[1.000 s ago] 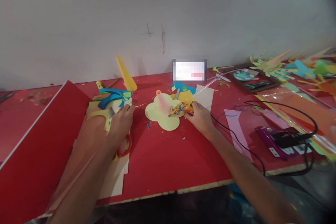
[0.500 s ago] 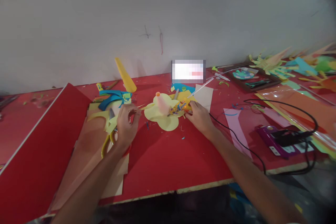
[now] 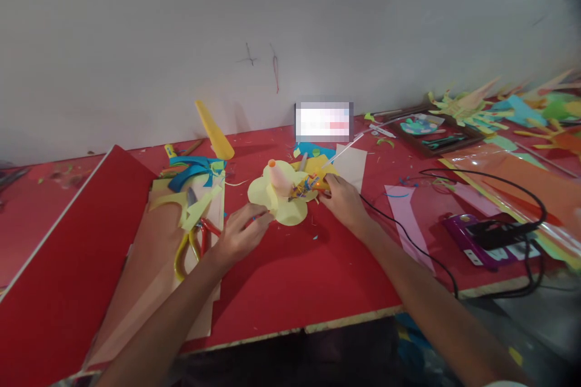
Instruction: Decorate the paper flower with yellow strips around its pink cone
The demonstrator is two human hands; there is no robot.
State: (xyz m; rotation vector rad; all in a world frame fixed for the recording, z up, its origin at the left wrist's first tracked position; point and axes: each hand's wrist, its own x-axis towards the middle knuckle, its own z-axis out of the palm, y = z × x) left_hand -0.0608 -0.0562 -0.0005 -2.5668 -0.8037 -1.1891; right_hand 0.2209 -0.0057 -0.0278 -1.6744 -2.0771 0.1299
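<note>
A pale yellow paper flower [image 3: 281,202] lies mid-table with a pink paper cone [image 3: 279,178] standing on it. My left hand [image 3: 240,236] rests at the flower's near-left edge, fingers pinched on its rim. My right hand [image 3: 342,196] is closed on an orange glue gun [image 3: 320,183] whose nozzle points at the cone's base; a clear glue stick [image 3: 347,151] sticks out behind it. A black cord [image 3: 408,239] runs off to the right.
Yellow-and-red scissors [image 3: 195,242] lie on a stack of peach and yellow paper at left, by a red sheet [image 3: 68,260]. A yellow cone [image 3: 213,130] leans against the wall. Blue scraps, pink paper, a purple power strip [image 3: 481,239] and paper cut-outs fill the right.
My left hand left the scissors and paper pile and moved right to the flower's edge. My right hand stayed on the glue gun.
</note>
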